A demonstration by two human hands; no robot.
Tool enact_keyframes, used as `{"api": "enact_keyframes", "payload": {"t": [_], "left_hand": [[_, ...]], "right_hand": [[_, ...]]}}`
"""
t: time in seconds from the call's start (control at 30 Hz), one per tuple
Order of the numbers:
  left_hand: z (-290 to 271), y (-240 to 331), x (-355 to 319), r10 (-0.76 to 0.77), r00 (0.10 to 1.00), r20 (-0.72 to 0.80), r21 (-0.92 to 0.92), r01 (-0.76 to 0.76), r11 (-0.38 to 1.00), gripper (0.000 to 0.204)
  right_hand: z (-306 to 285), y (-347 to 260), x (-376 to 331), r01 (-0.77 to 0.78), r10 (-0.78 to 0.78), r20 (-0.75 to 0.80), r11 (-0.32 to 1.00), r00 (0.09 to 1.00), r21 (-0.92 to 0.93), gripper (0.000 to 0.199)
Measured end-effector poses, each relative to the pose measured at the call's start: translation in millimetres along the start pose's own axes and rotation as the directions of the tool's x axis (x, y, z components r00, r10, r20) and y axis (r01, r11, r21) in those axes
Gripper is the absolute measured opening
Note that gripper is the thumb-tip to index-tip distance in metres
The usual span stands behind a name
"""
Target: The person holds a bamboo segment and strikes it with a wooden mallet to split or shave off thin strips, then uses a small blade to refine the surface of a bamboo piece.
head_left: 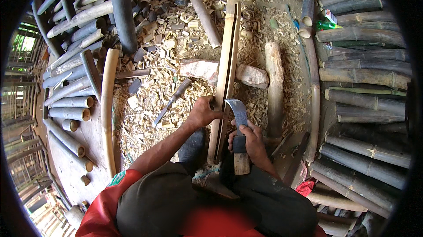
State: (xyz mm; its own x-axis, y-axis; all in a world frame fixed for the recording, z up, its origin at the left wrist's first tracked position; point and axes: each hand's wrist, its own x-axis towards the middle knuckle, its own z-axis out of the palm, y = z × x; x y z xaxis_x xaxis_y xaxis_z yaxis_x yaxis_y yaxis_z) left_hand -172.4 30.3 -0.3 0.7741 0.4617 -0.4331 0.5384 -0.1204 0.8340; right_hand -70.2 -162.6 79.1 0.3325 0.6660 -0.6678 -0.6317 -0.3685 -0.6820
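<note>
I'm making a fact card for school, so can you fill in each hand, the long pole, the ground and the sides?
Left hand: touching the slotted pole
Right hand: holding a tool with a curved metal blade
Slotted pole: long, pale, dark slot along it, lying across a pale wood piece
Ground: scattered wood chips; a knife left of the slotted pole
Sides: many bamboo poles, left and right

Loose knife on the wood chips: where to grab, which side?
By the handle, probably from above at its upper-right end: the handle is thicker and uncovered, while the narrow blade points lower-left, toward the person's side. Stay off that end.
</note>
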Motion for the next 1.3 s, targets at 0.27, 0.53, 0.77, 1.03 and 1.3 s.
{"api": "enact_keyframes", "payload": {"t": [0.27,0.53,0.77,1.03,1.3], "left_hand": [[-2.7,2.3,0.3,-0.026,1.000,0.010,0.011,0.026,1.000,0.052],[-2.7,3.1,-0.8,-0.022,0.999,0.029,0.080,0.019,0.997,0.045],[-5.4,16.6,-3.1,-0.047,0.999,0.012,0.057,0.046,0.997,0.038],[-1.7,7.9,-4.2,-0.022,0.999,0.024,0.071,0.021,0.997,0.039],[-0.2,9.7,-5.2,-0.026,0.999,0.018,0.051,0.025,0.998,0.044]], "right_hand": [[-3.3,0.3,6.8,-0.001,0.000,0.015,0.995,1.000,0.099,0.036],[-8.2,6.7,18.6,0.071,-0.072,0.020,0.997,0.997,0.036,0.036],[-4.4,-30.3,83.1,0.195,-0.196,0.013,0.980,0.981,0.051,0.037],[-14.0,-52.0,87.9,0.157,-0.159,0.042,0.987,0.986,0.045,0.036],[-18.3,-90.3,138.6,0.234,-0.233,0.069,0.972,0.970,-0.002,0.033]]}}
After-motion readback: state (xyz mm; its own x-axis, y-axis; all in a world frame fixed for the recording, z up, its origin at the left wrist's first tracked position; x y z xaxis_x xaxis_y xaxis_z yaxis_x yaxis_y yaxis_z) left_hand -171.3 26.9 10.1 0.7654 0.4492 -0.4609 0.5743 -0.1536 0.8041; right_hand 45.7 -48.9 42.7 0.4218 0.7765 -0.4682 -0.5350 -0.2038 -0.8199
